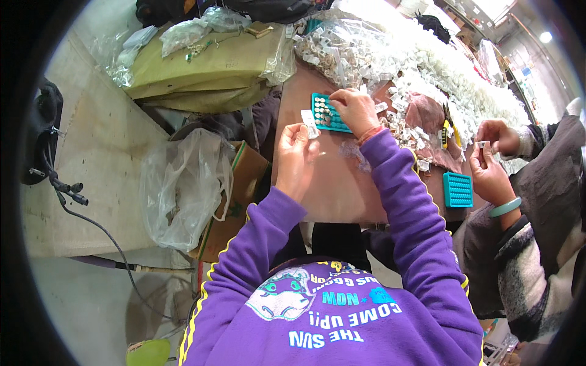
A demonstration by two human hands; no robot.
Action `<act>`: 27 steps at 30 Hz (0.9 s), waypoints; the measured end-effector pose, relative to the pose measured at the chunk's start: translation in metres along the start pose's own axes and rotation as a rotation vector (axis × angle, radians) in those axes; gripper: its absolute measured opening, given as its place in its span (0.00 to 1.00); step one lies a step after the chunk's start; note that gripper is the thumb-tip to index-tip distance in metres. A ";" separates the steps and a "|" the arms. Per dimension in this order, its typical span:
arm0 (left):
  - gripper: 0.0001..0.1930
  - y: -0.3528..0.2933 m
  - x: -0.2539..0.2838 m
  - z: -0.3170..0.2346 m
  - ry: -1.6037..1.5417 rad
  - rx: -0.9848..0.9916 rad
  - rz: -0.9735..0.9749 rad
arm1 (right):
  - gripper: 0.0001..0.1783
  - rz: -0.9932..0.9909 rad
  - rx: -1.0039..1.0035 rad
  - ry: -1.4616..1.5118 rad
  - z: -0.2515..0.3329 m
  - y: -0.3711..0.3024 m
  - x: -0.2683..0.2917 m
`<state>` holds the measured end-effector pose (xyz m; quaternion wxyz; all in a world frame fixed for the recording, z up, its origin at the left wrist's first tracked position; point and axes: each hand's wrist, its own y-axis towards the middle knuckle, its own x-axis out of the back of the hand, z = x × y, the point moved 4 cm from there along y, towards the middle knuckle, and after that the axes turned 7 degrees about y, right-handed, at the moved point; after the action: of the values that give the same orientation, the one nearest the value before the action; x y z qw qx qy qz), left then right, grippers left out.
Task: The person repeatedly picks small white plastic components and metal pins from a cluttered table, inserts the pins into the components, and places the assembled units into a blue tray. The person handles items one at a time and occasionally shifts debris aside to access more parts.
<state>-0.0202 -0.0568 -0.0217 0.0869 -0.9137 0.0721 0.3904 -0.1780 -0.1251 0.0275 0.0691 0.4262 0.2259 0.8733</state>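
Observation:
My left hand point(295, 160) pinches a small white rectangular piece point(310, 124) upright between thumb and fingers, just left of a teal tray point(334, 127). Small round whitish pieces point(320, 108) sit in rows in the tray's left part. Over the tray's far right part is my right hand point(357, 111), its fingers bent down and drawn together at the cells. Whatever the right fingertips hold, if anything, is hidden. A crumpled bit of clear plastic point(354, 154) lies on the reddish table point(329, 195) below my right wrist.
A large heap of small white pieces point(452, 76) covers the table's far right. Yellow-handled pliers point(446, 131) lie on a reddish cloth point(426, 113). At right, a co-worker's hands point(493, 174) hold a small white piece beside a second teal tray point(458, 190). A clear plastic bag point(183, 189) hangs at left.

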 end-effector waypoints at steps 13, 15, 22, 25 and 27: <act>0.07 0.005 0.002 0.007 -0.153 0.113 -0.039 | 0.04 0.049 -0.004 0.041 -0.018 0.011 -0.011; 0.07 0.006 0.003 0.009 -0.154 0.109 -0.009 | 0.05 0.075 -0.031 0.034 -0.020 0.007 -0.007; 0.08 0.005 0.004 0.009 -0.104 0.107 0.060 | 0.08 0.153 0.029 -0.050 -0.015 -0.005 -0.010; 0.08 0.005 0.004 0.008 -0.082 0.100 0.059 | 0.08 0.156 -0.004 -0.066 -0.013 -0.005 -0.013; 0.08 0.004 0.003 0.007 -0.057 0.093 0.059 | 0.07 0.151 -0.028 -0.091 -0.009 -0.005 -0.010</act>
<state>-0.0235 -0.0599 -0.0290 0.1196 -0.8947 0.1147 0.4147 -0.1787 -0.1266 0.0131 0.0192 0.4803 0.1773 0.8588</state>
